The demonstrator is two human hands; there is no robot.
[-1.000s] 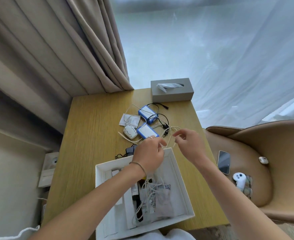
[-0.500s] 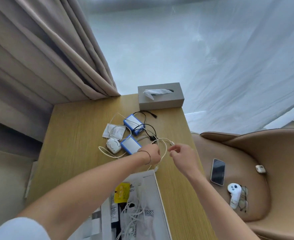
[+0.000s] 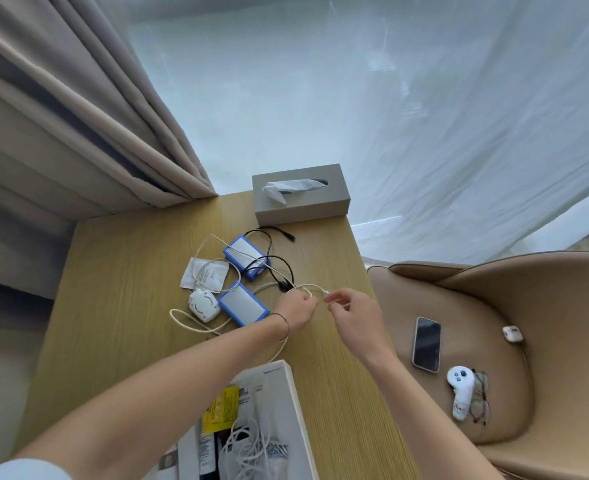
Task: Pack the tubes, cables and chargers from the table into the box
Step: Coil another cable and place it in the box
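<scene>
My left hand [image 3: 298,308] and my right hand [image 3: 350,311] both pinch a thin white cable [image 3: 312,289] above the wooden table [image 3: 119,306], its plug end between my right fingertips. Two blue-edged chargers [image 3: 242,252] [image 3: 242,306] lie behind my left hand, tangled with a black cable [image 3: 275,263]. A round white charger [image 3: 201,304] with a cream cable [image 3: 189,322] and a white sachet [image 3: 204,277] sit to the left. The white box [image 3: 294,410] at the near edge holds tubes, a yellow packet and coiled white cables.
A grey tissue box [image 3: 300,197] stands at the table's far edge. Beige curtains hang at left, sheer ones behind. On the tan chair [image 3: 493,306] to the right lie a phone [image 3: 426,342], a white controller [image 3: 461,391], glasses and an earbud case [image 3: 512,333].
My view has tilted up and the box has slid toward the bottom edge. Both hands moved away from the box to the cable pile, still holding the white cable.
</scene>
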